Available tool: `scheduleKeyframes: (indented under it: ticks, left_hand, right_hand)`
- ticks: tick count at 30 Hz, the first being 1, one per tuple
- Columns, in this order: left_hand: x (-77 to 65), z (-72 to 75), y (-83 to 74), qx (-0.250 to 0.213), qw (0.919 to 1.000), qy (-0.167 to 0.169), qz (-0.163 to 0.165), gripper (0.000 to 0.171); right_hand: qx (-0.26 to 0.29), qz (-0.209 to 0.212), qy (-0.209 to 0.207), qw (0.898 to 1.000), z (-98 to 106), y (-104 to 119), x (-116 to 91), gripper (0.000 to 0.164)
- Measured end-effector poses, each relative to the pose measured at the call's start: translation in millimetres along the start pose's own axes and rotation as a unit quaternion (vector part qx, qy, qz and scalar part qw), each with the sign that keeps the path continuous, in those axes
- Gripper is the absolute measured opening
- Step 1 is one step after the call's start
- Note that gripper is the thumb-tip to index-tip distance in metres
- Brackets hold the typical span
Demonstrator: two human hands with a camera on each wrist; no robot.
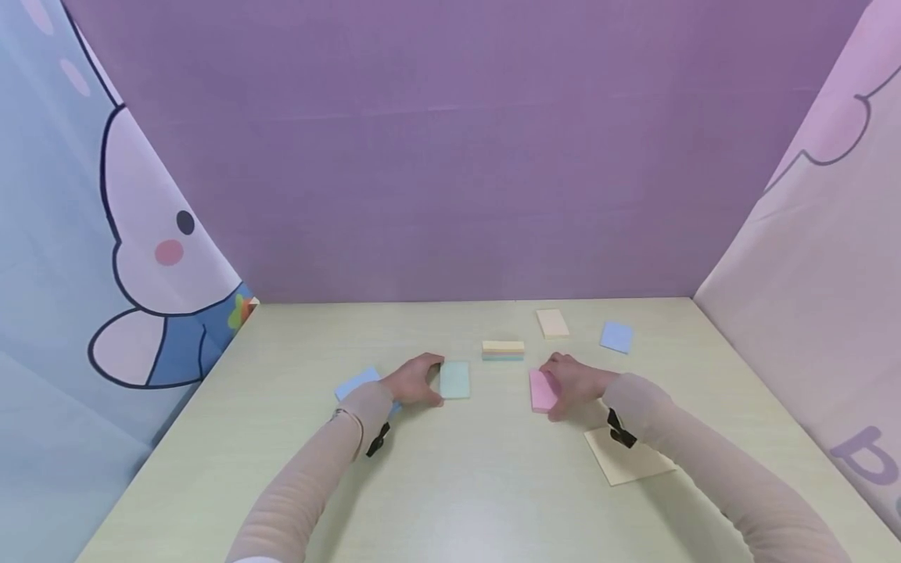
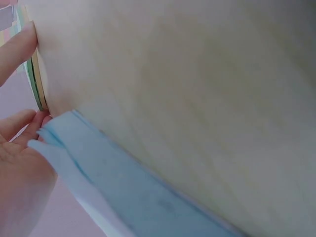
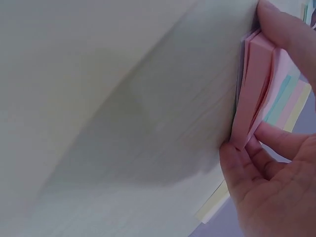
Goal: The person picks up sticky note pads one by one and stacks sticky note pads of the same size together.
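Note:
My left hand (image 1: 417, 381) holds a mint-green sticky note pad (image 1: 455, 380) by its two short ends, thumb at the near end and fingers at the far one. In the left wrist view this pad (image 2: 34, 84) lies edge-on between thumb and fingertips. To its right, my right hand (image 1: 576, 385) grips a pink sticky note pad (image 1: 540, 391) the same way. The right wrist view shows the pink pad (image 3: 255, 89) with its sheets slightly fanned at the side. Between and beyond the hands sits a multicoloured stack of sticky notes (image 1: 503, 350).
Blue notes (image 1: 357, 382) lie partly under my left wrist. A larger cream pad (image 1: 626, 456) is partly below my right forearm. Farther back are a small cream pad (image 1: 553, 323) and a blue square pad (image 1: 616, 337). A purple backdrop (image 1: 464, 156) rises behind the table.

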State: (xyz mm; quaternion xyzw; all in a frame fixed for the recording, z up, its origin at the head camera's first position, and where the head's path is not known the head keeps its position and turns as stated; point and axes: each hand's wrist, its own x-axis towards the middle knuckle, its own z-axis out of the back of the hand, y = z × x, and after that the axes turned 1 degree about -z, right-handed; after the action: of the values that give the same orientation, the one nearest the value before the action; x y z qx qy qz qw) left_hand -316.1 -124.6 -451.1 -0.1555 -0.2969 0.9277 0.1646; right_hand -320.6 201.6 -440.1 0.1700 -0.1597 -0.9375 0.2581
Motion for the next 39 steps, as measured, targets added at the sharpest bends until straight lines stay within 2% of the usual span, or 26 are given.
scheduleKeyframes:
  ticks: [5,16,24,32,39]
  left_hand:
    - [-0.4,0.2,0.0,0.001,1.0000,0.000,0.001,0.081]
    - [2.8,-3.4,4.1,0.006,1.0000,-0.006,0.001,0.082]
    - [1.1,-1.3,0.9,0.009,0.9999,-0.007,-0.002,0.081]
    - [0.1,-0.5,-0.8,0.010,0.9999,-0.007,-0.001,0.081]
    - [1.2,-0.6,-0.9,0.005,1.0000,-0.004,0.006,0.082]
  right_hand:
    - [0.005,-0.008,0.000,1.000,-1.4,0.6,-0.5,0.072]
    - [-0.025,0.003,-0.023,0.999,-4.1,2.0,0.8,0.072]
    - [-0.037,0.028,-0.049,0.998,-3.5,3.5,1.6,0.068]
    - [-0.048,0.048,-0.063,0.996,-0.6,4.1,2.7,0.070]
    - [-0.050,0.043,-0.063,0.996,3.5,7.5,3.2,0.075]
